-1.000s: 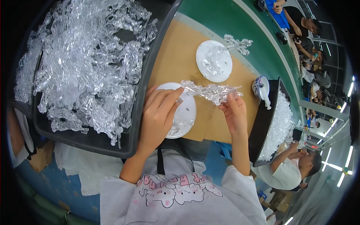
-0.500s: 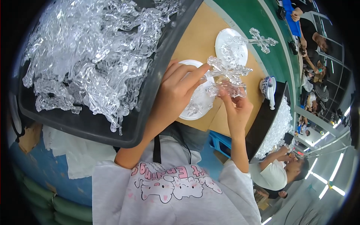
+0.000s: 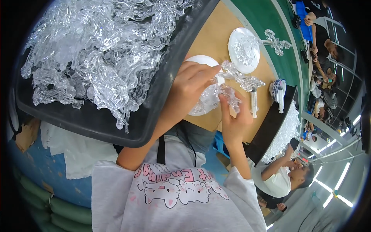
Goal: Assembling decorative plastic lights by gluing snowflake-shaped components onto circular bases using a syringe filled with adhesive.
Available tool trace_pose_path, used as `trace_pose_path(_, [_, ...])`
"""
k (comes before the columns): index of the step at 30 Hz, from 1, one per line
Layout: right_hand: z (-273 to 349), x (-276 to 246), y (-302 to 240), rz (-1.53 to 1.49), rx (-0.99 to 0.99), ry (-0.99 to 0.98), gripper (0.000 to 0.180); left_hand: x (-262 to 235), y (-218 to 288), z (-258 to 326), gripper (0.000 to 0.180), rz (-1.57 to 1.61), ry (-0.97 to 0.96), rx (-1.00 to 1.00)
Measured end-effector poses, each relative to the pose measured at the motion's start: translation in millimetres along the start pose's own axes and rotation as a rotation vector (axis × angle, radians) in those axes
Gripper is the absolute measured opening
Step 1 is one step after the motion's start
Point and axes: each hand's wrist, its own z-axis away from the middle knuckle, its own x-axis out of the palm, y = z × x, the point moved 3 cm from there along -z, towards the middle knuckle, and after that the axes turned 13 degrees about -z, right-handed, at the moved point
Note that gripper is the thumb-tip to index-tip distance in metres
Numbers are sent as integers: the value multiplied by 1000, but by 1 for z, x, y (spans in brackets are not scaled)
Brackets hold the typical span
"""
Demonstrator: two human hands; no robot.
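The largest item, a black tray (image 3: 112, 133) on the left, carries a high heap of clear plastic pieces (image 3: 104, 58), so a large quantity appears to remain there. The tan desk (image 3: 210, 29) runs ahead of the person. At its right side, a smaller black bin (image 3: 266, 125) holds a further lot of clear plastic bits (image 3: 284, 135); whether these are finished or waiting cannot be determined. Two white plates are on the desk: the far plate (image 3: 233, 42) bears clear pieces, with a cross-shaped piece (image 3: 277, 41) projecting past its edge; the near plate (image 3: 203, 59), partly covered by the left hand (image 3: 193, 83), also bears some. Handling appears part-way, as both hands are occupied. The left hand reaches across beside the tray, back upward, its fingertips pinching one end of a long branching piece (image 3: 247, 82) above the desk. The right hand (image 3: 236, 120) comes up from below, fingers bent and pointing away from the body, gripping a shorter clear piece (image 3: 231, 98) just beside the first; contact between the two cannot be confirmed. Near the bin is a blue-and-white bowl (image 3: 274, 89); a slim syringe-like tube (image 3: 254, 102) appears to lie beside the right hand
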Motion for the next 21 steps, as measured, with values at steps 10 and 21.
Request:
trace_pose_path(10, [9,10,25,-522,273,170,23,-9,2,0,27,11,-65,-43])
trace_pose_path(21, [5,11,39,-706,418,214,26,2,-5,6,33,44,-10,-14])
